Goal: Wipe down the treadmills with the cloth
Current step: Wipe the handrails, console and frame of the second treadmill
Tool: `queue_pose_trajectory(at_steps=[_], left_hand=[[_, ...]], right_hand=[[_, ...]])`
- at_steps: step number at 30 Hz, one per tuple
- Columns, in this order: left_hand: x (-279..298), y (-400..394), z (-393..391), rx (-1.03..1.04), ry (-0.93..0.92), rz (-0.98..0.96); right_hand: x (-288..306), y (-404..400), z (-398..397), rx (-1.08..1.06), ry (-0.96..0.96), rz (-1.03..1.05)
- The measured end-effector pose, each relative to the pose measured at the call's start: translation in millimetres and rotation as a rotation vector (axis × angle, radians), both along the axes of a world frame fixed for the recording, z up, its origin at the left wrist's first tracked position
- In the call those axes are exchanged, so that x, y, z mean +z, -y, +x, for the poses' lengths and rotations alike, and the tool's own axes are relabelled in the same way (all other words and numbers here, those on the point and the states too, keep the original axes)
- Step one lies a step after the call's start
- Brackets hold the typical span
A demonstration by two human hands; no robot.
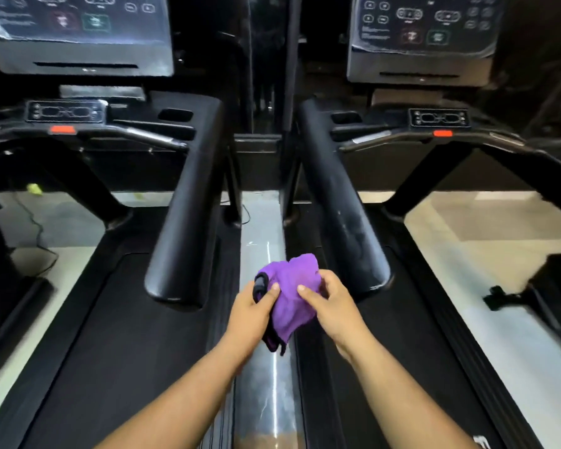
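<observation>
A bunched purple cloth [292, 296] with a dark edge hangs between both hands, over the floor strip that separates two black treadmills. My left hand [251, 314] grips its left side, thumb on top. My right hand [329, 304] pinches its right side. The left treadmill's handrail [188, 202] ends just left of the cloth, and the right treadmill's handrail [340, 202], dusty and smudged, ends just to its right. Left belt [120, 345] and right belt [399, 351] run down either side of my arms.
Each treadmill has a console screen under plastic film [81, 30] [425, 34], with a red stop button [62, 129] [442, 133] below it. A black cable [36, 231] trails on the floor at left. A dark object [531, 293] lies on the floor at right.
</observation>
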State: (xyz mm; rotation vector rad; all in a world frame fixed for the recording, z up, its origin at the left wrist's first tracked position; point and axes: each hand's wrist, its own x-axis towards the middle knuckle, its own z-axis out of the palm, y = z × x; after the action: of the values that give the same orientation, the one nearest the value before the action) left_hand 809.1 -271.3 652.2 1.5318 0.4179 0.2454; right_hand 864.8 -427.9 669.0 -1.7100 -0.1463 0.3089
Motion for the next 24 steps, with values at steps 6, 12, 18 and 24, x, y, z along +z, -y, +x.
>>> queue_pose_trajectory(at_steps=[6, 12, 18, 24], left_hand=[[6.6, 6.1, 35.5, -0.139, 0.031, -0.088], [15.8, 33.4, 57.5, -0.332, 0.141, -0.035], [25.1, 69.4, 93.0, -0.267, 0.171, -0.069], [-12.8, 71.1, 118.5, -0.249, 0.002, 0.277]], right_hand=[[15.1, 32.5, -3.3, -0.238, 0.174, -0.165], [53.9, 53.4, 1.8, -0.398, 0.364, -0.276], [80.2, 70.7, 39.1, -0.424, 0.539, -0.528], [23.9, 47.8, 19.3, -0.153, 0.741, -1.392]])
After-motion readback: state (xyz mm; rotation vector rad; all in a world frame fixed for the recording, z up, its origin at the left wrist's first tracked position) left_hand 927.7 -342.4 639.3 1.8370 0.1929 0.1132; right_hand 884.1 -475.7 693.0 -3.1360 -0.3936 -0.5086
